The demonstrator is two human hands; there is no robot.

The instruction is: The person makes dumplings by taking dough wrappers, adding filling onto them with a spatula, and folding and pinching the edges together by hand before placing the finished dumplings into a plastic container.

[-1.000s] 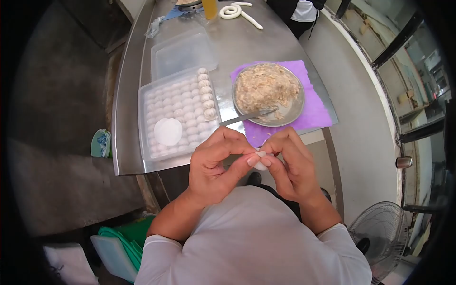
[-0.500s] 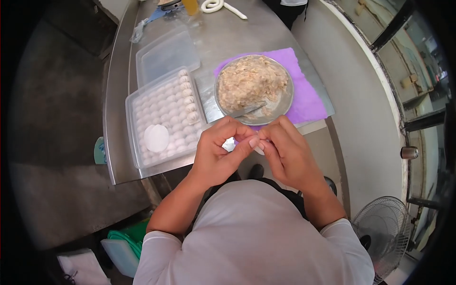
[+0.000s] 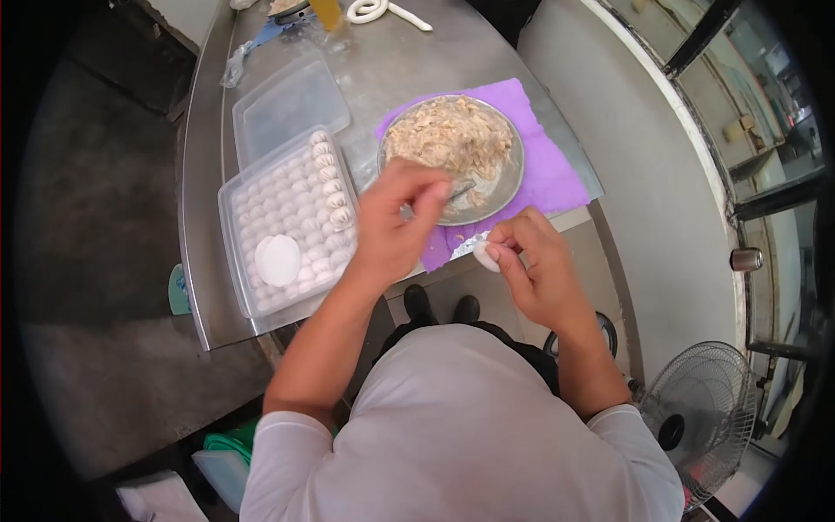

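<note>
On the bowl's (image 3: 504, 193) near side, the right hand (image 3: 539, 278) pinches dough (image 3: 486, 257); over the bowl, the left hand (image 3: 393, 224) curls at the spatula (image 3: 464, 189), grip unclear. We judge this filling work, calling for a firm spatula hold.

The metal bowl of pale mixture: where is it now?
The metal bowl sits above the middle of the head view, on the purple cloth, right of the tray of dumplings; the left hand hides part of its near-left rim.
</note>
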